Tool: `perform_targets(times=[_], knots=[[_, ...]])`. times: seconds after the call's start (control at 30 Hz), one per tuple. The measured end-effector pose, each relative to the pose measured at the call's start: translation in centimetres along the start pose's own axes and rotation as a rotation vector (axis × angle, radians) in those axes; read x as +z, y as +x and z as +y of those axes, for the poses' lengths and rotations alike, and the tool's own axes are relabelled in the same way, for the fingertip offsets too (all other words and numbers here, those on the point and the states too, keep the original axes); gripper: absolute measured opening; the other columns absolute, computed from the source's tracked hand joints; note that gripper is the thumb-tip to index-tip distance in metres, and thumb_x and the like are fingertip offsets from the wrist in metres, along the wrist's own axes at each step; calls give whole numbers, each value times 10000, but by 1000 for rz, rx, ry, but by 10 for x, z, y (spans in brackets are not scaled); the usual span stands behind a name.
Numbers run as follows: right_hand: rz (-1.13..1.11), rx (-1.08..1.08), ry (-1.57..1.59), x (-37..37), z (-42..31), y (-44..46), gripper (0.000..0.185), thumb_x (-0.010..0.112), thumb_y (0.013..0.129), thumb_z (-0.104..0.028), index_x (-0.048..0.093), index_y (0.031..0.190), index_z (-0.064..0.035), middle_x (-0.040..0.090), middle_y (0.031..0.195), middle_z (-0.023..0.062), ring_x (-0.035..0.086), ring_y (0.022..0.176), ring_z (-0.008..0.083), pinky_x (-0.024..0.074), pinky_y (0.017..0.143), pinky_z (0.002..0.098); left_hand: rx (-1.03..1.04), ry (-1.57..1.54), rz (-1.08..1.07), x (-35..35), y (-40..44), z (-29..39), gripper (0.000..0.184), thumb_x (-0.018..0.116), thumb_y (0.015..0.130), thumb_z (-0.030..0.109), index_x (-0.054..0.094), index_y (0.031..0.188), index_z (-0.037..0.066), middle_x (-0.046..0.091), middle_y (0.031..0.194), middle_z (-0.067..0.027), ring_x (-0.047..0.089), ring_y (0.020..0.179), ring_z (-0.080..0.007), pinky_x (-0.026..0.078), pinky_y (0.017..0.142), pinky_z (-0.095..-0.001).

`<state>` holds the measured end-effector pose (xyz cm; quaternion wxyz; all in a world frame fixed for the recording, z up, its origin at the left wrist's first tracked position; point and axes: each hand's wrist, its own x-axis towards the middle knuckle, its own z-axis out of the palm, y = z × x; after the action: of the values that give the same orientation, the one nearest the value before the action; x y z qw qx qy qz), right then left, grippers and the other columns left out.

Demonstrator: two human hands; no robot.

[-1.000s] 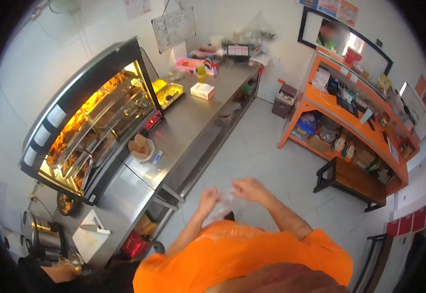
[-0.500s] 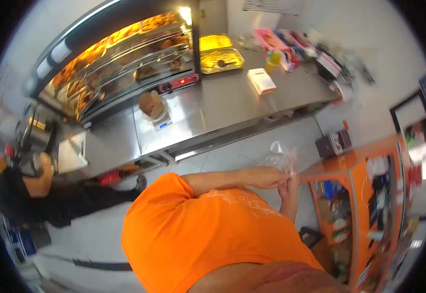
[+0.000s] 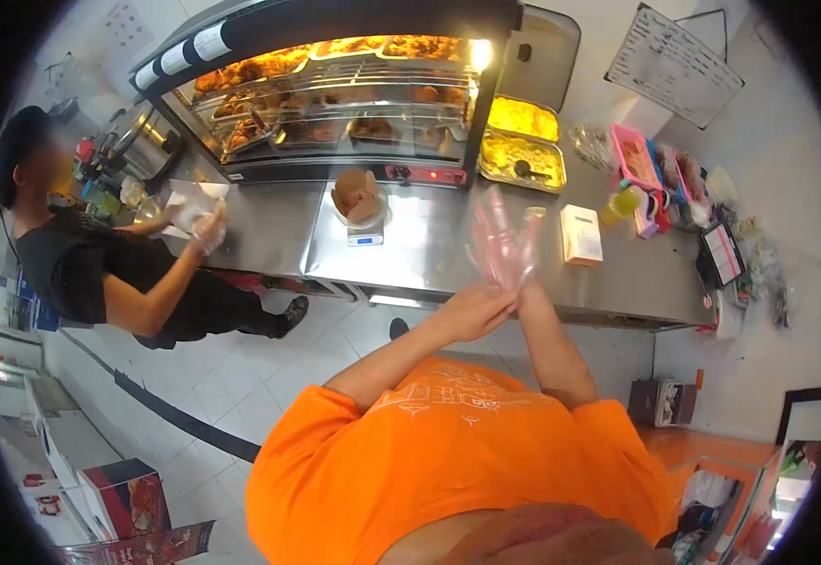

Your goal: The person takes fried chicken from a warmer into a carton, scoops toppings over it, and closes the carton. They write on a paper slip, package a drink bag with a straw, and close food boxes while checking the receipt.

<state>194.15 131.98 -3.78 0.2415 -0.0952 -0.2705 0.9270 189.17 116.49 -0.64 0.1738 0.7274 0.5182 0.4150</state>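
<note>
A clear disposable plastic glove (image 3: 482, 256) covers my right hand (image 3: 507, 243), which is raised over the front of the steel counter with its fingers spread. My left hand (image 3: 474, 313) is closed at the right wrist, pinching the cuff of that glove. Beyond them on the counter, a brown paper food box (image 3: 357, 196) sits open on a small digital scale (image 3: 366, 237). A white box (image 3: 581, 235) stands to the right of the gloved hand. Two metal trays of yellow food lie behind, the nearer tray (image 3: 520, 160) with a dark utensil in it.
A lit glass food warmer (image 3: 335, 104) fills the back of the steel counter (image 3: 260, 226). At the left a co-worker (image 3: 81, 254) in black holds something white. Pink baskets (image 3: 634, 155) and a yellow bottle (image 3: 621, 205) stand at right. An orange cabinet (image 3: 712, 447) is behind on the right.
My view and body have turned from the orange cabinet to face the counter. The crumpled plastic at my hands is now spread over my right hand as a glove.
</note>
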Motion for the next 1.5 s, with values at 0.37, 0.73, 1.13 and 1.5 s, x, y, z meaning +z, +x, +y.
perform_targets(times=[0.37, 0.73, 1.13, 1.5], knots=[[861, -767, -1516, 81, 17, 272, 812, 818, 803, -342, 420, 1453, -61, 538, 1329, 237, 537, 1226, 412, 440, 1052, 439, -578, -100, 242, -150, -120, -100, 485, 705, 928, 236, 483, 1323, 62, 659, 903, -110, 637, 776, -233, 513, 731, -361], [620, -618, -1465, 130, 72, 302, 865, 757, 827, -425, 346, 1487, -45, 410, 1488, 250, 424, 1378, 394, 364, 1137, 442, -686, -188, 139, -235, -164, -170, 483, 692, 939, 185, 478, 1357, 72, 686, 966, -90, 636, 814, -207, 517, 748, -344], [29, -653, -1884, 148, 34, 303, 353, 691, 899, -207, 698, 1234, -97, 655, 1274, 128, 620, 1143, 304, 447, 1055, 389, -722, -361, 166, -220, -171, -214, 465, 694, 941, 183, 509, 1353, 74, 669, 982, -93, 649, 866, -194, 521, 765, -336], [287, -276, -2624, 222, -73, 433, 300, 473, 1008, -254, 698, 1112, -84, 663, 1124, 142, 626, 908, 313, 507, 823, 396, -729, -222, 234, -247, -156, -222, 450, 685, 946, 198, 527, 1348, 72, 681, 1041, -79, 668, 945, -198, 533, 802, -335]])
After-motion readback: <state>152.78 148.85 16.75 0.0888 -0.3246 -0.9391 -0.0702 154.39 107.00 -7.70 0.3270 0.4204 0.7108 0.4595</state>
